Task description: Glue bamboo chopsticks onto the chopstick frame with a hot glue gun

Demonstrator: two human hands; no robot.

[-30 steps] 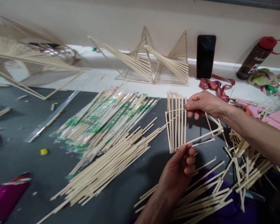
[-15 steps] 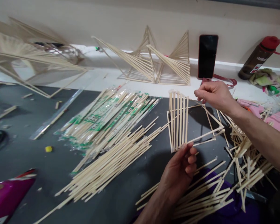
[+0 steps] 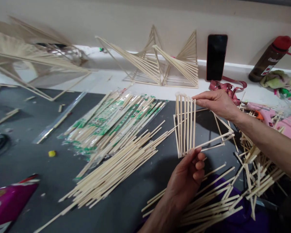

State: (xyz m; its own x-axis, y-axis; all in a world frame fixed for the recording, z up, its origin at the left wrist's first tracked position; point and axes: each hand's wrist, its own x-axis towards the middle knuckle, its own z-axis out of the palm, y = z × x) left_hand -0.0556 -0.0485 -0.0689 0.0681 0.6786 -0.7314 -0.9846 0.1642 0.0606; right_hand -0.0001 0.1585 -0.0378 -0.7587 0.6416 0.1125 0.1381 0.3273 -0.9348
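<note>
Beneath left forearm, nearest: loose sticks (image 3: 213, 210) over something purple. Left hand (image 3: 185, 174): thumb and forefinger pinching lower corner of stick frame (image 3: 184, 126), other fingers curled. Frame just beyond left hand, slats running up toward right hand (image 3: 218, 103). Right hand: fingertips pressed together at frame's upper end; cannot tell whether gripping. Left of left hand, on table (image 3: 63, 176): bare stick pile (image 3: 118, 171), then plastic-wrapped sticks (image 3: 111, 126). Beyond right hand: phone (image 3: 216, 58), upright. Beyond both, leftward: twisted stick lattice (image 3: 180, 66).
</note>
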